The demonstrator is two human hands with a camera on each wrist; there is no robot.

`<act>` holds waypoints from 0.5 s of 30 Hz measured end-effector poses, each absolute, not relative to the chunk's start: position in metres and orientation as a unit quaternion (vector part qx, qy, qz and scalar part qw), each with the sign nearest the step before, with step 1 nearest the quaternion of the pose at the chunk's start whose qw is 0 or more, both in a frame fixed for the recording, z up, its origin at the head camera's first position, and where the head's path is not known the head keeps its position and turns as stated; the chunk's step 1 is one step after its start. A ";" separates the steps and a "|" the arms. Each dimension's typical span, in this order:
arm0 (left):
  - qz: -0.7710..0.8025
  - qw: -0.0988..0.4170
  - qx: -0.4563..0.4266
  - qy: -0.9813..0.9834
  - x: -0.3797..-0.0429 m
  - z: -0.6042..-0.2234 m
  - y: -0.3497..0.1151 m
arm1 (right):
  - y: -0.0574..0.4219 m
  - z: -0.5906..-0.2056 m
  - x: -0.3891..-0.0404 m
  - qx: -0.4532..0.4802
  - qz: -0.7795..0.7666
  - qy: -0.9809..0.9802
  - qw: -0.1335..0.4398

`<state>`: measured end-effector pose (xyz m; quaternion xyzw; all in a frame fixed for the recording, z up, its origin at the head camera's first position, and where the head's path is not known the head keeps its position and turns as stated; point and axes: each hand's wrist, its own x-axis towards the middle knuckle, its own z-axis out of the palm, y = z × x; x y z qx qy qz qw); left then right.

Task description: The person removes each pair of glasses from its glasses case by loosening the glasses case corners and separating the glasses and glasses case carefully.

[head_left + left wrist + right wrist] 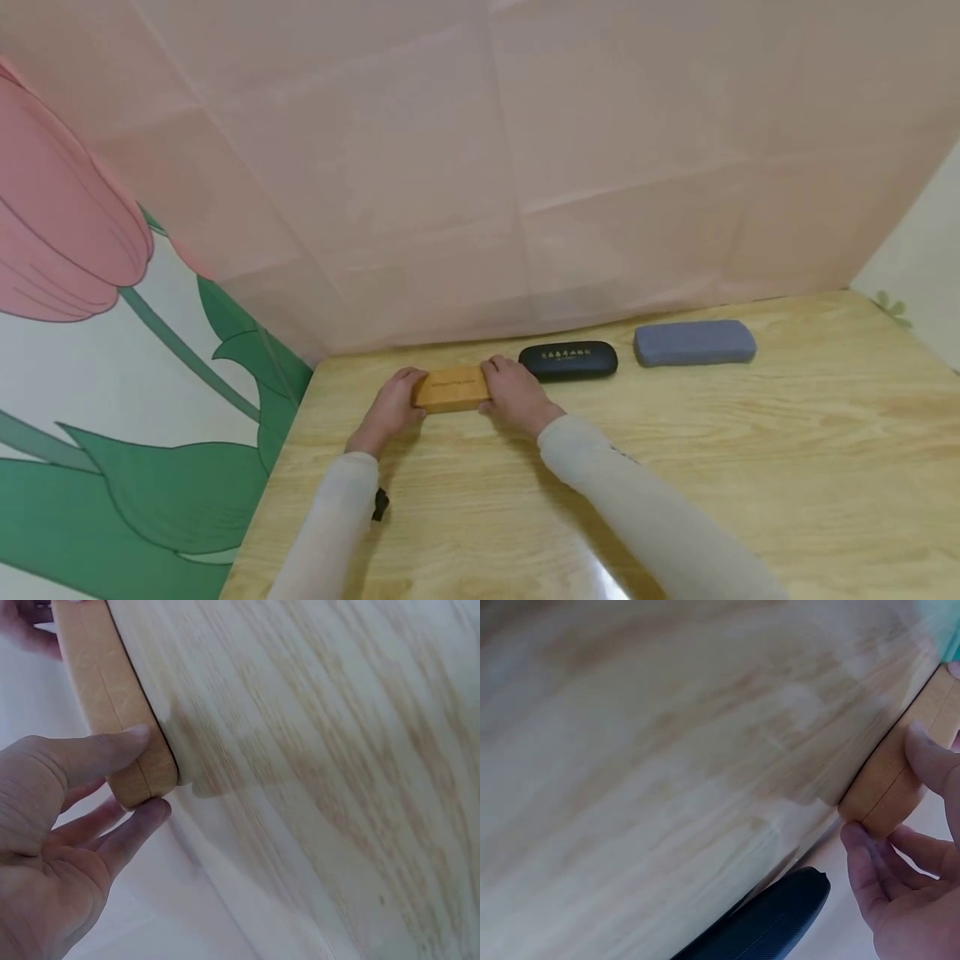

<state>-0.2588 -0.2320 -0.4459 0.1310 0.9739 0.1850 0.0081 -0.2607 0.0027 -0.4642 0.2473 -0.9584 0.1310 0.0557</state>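
Note:
A tan, leather-look glasses case (453, 388) with small dark lettering on its lid lies lengthwise at the far left of the table. My left hand (390, 407) grips its left end, and my right hand (521, 400) grips its right end. In the left wrist view the left thumb presses the near side of the tan case (101, 679), while the fingers curl round its end. The right wrist view shows the right thumb on the near side of the tan case (889, 784) and fingers at its corner. A seam runs along this side; the case looks closed.
Just right of my right hand lies a black glasses case (567, 361) with gold lettering. Farther right is a blue-grey case (694, 342). All three form a row along the back edge of the wood-grain table (750, 467), before a pink cloth (420, 183).

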 end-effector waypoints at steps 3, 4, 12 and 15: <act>0.180 0.010 0.129 0.975 -0.258 -0.446 -0.231 | 0.004 -0.463 -0.259 0.247 0.130 -0.958 0.057; 0.179 0.012 0.128 0.976 -0.257 -0.446 -0.230 | 0.004 -0.463 -0.258 0.248 0.129 -0.958 0.057; 0.172 0.024 0.121 0.977 -0.249 -0.446 -0.228 | 0.005 -0.461 -0.252 0.244 0.134 -0.959 0.046; 0.173 0.018 0.124 0.977 -0.246 -0.447 -0.228 | 0.005 -0.461 -0.250 0.240 0.127 -0.961 0.043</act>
